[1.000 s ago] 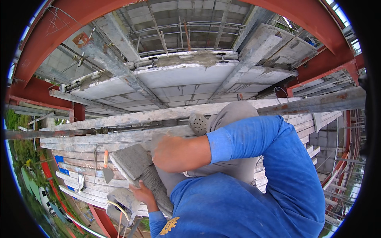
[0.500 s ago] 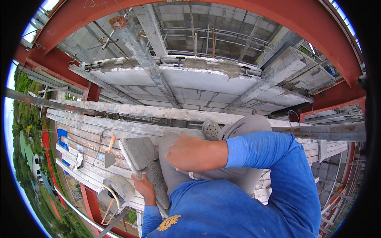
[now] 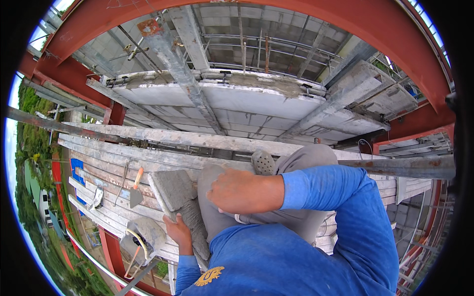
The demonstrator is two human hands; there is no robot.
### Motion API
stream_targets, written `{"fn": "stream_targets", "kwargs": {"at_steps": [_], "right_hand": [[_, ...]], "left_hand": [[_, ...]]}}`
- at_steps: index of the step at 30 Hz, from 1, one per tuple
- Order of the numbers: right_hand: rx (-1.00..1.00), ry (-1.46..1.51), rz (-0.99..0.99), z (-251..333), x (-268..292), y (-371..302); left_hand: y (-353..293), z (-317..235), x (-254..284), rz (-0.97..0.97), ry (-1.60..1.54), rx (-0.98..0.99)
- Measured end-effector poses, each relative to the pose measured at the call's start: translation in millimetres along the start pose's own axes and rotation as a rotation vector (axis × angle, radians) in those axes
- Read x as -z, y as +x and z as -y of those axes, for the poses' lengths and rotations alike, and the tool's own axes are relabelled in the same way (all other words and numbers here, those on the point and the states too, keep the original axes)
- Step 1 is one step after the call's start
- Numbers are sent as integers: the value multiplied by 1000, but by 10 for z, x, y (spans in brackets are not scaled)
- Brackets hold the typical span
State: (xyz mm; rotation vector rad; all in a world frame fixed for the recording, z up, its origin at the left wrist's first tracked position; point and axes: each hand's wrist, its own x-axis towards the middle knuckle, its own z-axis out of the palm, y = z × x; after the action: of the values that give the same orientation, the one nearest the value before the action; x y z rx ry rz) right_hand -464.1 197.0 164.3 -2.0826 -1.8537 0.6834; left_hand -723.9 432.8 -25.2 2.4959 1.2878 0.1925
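Observation:
A grey slab (image 3: 172, 190) with a rough, mortar-like surface and a pale edge lies tilted beside my left thigh. My left hand (image 3: 178, 232) holds its near left edge, thumb up against the side; some fingers are hidden. Over my bent leg, my right hand (image 3: 246, 191) is curled closed with its back showing. Whatever its fingers may hold is out of sight. Left of the slab, a trowel (image 3: 136, 192) with an orange handle rests on the planks.
A thin metal rod (image 3: 121, 185) and a bucket (image 3: 148, 234) with a pale handle are on the left of the plank platform (image 3: 113, 158). A steel pipe (image 3: 410, 165) crosses at right. Ahead stand a pale wall (image 3: 256, 101) and red beams (image 3: 316, 12). The platform edge drops away at left.

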Motion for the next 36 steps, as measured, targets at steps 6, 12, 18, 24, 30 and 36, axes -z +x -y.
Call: {"fn": "stream_targets", "kwargs": {"at_steps": [6, 12, 18, 24, 30, 36], "right_hand": [[-3, -14, 18, 2, 14, 23], [76, 9, -117, 7, 40, -31], [142, -19, -231, 2, 9, -59], [133, -41, -215, 32, -19, -38], [105, -63, -178, 49, -32, 1], [127, -67, -207, 41, -85, 42]], "left_hand": [[4, -75, 49, 16, -7, 24], [6, 15, -14, -13, 8, 2], [11, -130, 65, 39, 4, 59], [3, -119, 56, 39, 10, 50], [3, -19, 14, 18, -12, 49], [20, -5, 32, 26, 8, 50]]}}
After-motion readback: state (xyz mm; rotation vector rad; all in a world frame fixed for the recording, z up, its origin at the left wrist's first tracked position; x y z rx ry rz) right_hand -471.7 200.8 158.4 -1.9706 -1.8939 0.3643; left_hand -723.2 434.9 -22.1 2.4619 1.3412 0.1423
